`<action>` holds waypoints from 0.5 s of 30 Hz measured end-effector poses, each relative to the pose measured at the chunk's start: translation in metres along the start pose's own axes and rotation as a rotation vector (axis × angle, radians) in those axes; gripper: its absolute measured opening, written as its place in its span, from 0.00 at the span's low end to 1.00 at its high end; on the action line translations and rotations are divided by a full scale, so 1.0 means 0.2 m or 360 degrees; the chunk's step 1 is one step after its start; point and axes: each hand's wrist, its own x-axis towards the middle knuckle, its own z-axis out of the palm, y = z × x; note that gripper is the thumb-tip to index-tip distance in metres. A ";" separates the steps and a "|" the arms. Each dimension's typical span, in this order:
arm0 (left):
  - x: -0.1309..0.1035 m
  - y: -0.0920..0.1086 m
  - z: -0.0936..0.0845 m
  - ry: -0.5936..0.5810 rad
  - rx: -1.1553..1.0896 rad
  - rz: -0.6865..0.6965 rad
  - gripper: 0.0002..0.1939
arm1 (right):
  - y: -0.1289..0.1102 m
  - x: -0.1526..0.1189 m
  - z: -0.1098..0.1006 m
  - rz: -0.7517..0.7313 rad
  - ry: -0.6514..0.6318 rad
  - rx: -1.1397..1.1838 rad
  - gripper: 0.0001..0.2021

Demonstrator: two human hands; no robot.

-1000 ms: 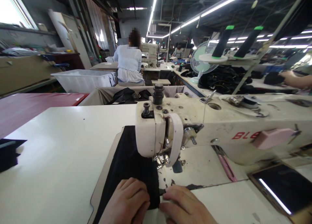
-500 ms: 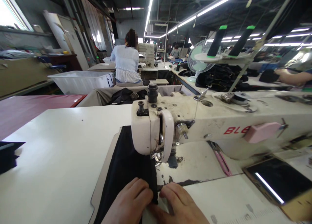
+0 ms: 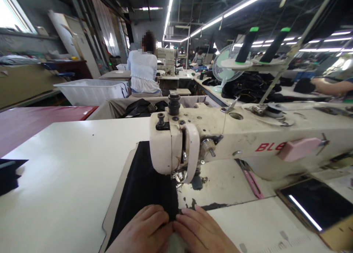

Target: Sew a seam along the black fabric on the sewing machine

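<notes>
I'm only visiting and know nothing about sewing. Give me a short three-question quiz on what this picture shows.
1. True or false: both hands rest on the black cloth.
2. Which colour is the lettering on the sewing machine: A red, B blue, C green?
3. What stands on the stand behind the machine?

Key:
1. True: left hand and right hand press its near end.
2. A.
3. Two dark thread cones with green tops.
</notes>
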 end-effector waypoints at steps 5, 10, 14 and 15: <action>-0.03 -0.07 -0.05 -0.0250 -0.0067 0.0043 0.12 | 0.05 0.05 0.01 -0.0181 0.0142 -0.0121 0.12; 0.00 -0.15 -0.11 -0.0366 -0.0035 0.0032 0.16 | 0.11 0.14 0.06 -0.0288 0.0259 -0.0111 0.16; 0.07 -0.18 -0.17 -0.0590 -0.0130 -0.0063 0.19 | 0.16 0.19 0.04 -0.0228 0.0215 -0.0140 0.16; 0.09 -0.19 -0.18 -0.0601 -0.0155 -0.0088 0.19 | 0.17 0.19 0.03 -0.0213 0.0195 -0.0167 0.16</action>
